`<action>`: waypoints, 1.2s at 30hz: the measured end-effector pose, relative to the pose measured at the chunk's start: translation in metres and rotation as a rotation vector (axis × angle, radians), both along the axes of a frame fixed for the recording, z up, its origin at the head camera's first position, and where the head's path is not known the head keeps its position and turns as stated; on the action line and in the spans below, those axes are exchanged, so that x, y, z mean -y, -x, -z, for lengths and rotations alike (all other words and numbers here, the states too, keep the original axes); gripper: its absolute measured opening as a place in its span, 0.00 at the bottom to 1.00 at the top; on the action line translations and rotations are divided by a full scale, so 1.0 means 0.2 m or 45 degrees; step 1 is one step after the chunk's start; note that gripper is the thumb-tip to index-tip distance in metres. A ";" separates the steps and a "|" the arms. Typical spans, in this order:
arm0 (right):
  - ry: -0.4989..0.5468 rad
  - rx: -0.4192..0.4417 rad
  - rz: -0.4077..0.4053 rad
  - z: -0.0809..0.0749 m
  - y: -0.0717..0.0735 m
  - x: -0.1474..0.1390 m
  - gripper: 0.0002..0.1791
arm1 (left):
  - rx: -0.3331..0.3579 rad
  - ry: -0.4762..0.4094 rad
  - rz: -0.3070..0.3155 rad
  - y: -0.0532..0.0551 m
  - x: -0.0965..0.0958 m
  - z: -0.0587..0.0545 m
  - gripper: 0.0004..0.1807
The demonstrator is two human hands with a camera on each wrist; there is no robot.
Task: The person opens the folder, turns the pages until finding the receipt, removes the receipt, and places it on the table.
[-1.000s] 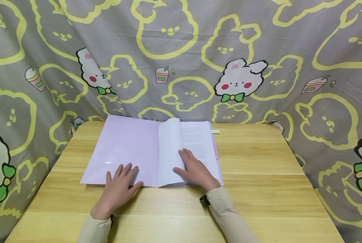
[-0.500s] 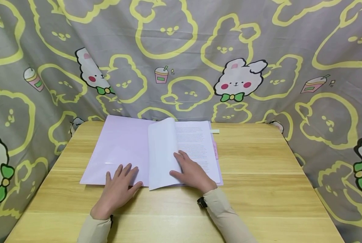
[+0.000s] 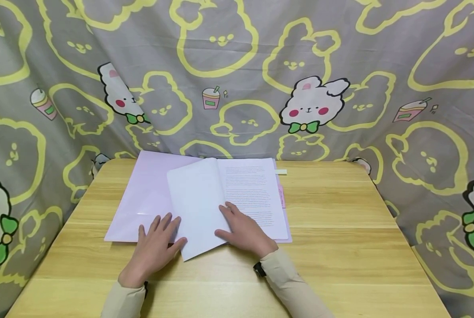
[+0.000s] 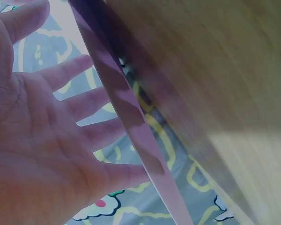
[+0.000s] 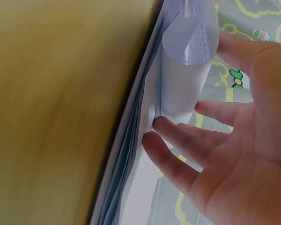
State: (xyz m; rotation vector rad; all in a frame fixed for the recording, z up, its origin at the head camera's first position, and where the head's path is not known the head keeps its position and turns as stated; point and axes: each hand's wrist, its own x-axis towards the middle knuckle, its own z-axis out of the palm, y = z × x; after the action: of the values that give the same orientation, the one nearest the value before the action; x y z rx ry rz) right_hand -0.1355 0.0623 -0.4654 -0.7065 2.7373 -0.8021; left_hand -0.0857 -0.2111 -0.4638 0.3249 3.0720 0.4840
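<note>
Lilac folder (image 3: 149,185) is lying opened out along the far edge of the table (image 3: 340,256), nearer the left far corner. Cover: already turned back. One loose-looking sheet (image 3: 195,198) is slanting leftward over it, near corner jutting past the folder's near edge; turn looks well over half done, sheet not yet lying flat. Printed page (image 3: 246,190) is showing; page stack (image 5: 122,164) beneath is lying unturned. Left hand (image 3: 155,249) is resting on the cover, fingers spread. Right hand (image 3: 244,229) is touching the curl, thumb and fingers apart; neither is clamping anything.
</note>
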 end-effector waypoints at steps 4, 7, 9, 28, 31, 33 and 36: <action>-0.015 -0.008 -0.010 0.00 -0.02 0.02 0.41 | 0.008 -0.001 -0.003 0.00 0.00 0.00 0.35; -0.020 -0.031 -0.018 0.00 -0.03 0.04 0.41 | 0.012 0.008 -0.001 0.00 0.00 -0.01 0.35; -0.027 -0.043 -0.026 0.00 -0.03 0.05 0.41 | 0.017 0.016 0.000 0.00 0.00 -0.01 0.35; -0.168 -0.109 -0.126 0.03 -0.07 0.10 0.36 | -0.009 0.005 0.013 -0.01 0.00 0.00 0.33; -0.180 -0.136 -0.148 0.03 -0.07 0.10 0.35 | -0.007 0.020 0.022 -0.01 0.00 0.00 0.31; -0.181 -0.145 -0.154 0.03 -0.07 0.10 0.34 | 0.000 0.028 0.025 -0.01 0.00 0.00 0.30; -0.169 -0.139 -0.153 0.02 -0.07 0.10 0.34 | 0.000 0.041 0.031 -0.01 0.00 0.00 0.29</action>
State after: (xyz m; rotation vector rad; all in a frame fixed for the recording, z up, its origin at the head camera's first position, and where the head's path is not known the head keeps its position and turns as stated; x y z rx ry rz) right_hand -0.1211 0.0424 -0.4694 -0.9005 2.7797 -0.5666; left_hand -0.0837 -0.2112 -0.4638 0.3613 3.0679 0.4338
